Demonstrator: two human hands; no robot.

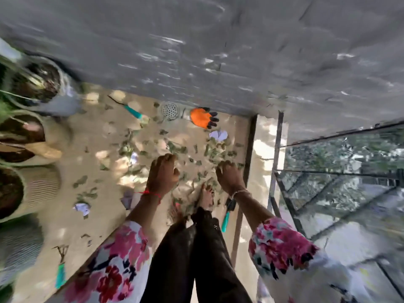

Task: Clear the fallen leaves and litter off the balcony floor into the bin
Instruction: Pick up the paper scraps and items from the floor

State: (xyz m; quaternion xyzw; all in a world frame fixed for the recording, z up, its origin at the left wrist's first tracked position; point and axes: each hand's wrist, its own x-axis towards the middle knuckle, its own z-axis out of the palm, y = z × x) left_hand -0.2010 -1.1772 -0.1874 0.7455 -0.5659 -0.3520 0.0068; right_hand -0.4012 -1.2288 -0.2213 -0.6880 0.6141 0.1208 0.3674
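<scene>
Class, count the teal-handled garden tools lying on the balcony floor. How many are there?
3 teal-handled tools: one left of the floor drain, one below the right hand, one at lower left. Leaves might hide more.

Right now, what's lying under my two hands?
Scattered leaves on the tan floor, below the left hand and right hand; anything directly beneath the palms is hidden.

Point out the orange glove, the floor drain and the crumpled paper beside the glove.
orange glove (200, 119): head view, orange palm.
floor drain (169, 110): head view, middle of grate.
crumpled paper (218, 135): head view, centre of wad.
</scene>
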